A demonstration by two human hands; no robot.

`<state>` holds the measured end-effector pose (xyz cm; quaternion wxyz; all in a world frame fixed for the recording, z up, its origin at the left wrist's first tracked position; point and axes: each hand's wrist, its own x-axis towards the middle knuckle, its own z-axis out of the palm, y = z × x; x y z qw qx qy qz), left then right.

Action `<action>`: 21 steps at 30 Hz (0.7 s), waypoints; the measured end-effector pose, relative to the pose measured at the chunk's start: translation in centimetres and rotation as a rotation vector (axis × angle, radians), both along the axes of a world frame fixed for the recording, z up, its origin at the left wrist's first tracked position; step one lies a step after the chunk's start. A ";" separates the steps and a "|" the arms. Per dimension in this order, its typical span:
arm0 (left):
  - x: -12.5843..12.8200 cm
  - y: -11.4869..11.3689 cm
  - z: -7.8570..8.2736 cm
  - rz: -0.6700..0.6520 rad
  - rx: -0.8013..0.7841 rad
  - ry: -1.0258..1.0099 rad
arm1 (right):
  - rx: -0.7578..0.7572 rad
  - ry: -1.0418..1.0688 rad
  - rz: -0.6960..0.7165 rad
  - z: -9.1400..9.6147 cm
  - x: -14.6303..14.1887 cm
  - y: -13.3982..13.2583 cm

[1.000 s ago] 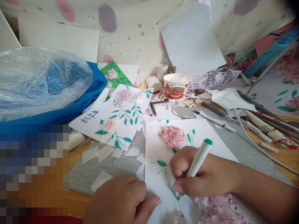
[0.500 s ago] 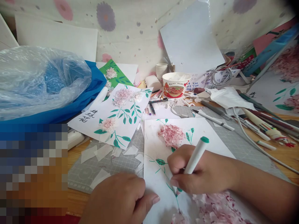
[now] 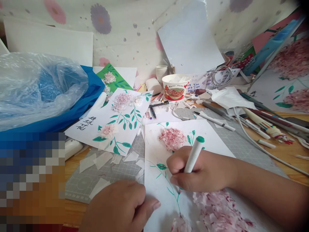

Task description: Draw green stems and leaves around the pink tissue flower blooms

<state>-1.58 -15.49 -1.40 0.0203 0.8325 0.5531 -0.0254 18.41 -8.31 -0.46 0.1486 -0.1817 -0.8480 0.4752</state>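
In the head view my right hand (image 3: 200, 169) grips a white marker with a green cap end (image 3: 194, 154), held slanting. The marker's lower end is hidden behind my fingers. Under that hand lies a white sheet (image 3: 212, 135) with green stems and leaves (image 3: 162, 166) drawn on it. Crumpled pink paper flowers sit on this sheet: one at the top (image 3: 172, 138), a large one near the bottom (image 3: 220, 211) and a small one (image 3: 181, 224) at the lower edge. My left hand (image 3: 118, 206) rests by the sheet's left edge, fingers curled, thumb over the paper.
A second flower picture (image 3: 83, 133) lies to the left, above paper scraps (image 3: 103, 159) on a grey cutting mat (image 3: 74, 180). Behind stand a paper bowl (image 3: 176, 88) and stacked cups (image 3: 161, 72). Pens and a white cable (image 3: 251, 141) lie right; a plastic-lined blue bag (image 3: 96, 83) stands left.
The whole view has shifted a little, so things appear slightly further left. My right hand stays on the sheet with the marker, tilted much the same. My left hand keeps its place.
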 end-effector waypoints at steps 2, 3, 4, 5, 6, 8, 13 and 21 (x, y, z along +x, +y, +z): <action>0.0 0.0 0.1 0.005 -0.017 0.001 | -0.011 0.005 0.000 0.0 0.0 0.0; 0.1 0.0 0.2 0.009 -0.024 0.001 | -0.014 0.009 -0.001 0.0 0.0 0.0; 0.1 -0.1 0.2 0.012 -0.031 0.002 | -0.019 0.016 0.001 -0.1 0.1 0.0; 0.1 -0.1 0.3 0.015 -0.040 0.002 | -0.029 0.030 0.004 -0.1 0.1 0.0; 0.1 -0.1 0.3 0.020 -0.047 0.001 | -0.050 0.048 0.002 -0.1 0.1 0.0; 0.1 -0.1 0.3 0.029 -0.065 0.000 | -0.131 0.091 -0.034 -0.2 0.2 0.2; 0.3 0.0 0.4 0.087 -0.144 0.002 | -0.289 0.170 -0.159 -0.5 0.5 0.6; 1.4 -0.2 1.4 0.248 -0.250 0.014 | -0.367 0.135 -0.204 -0.4 0.5 0.4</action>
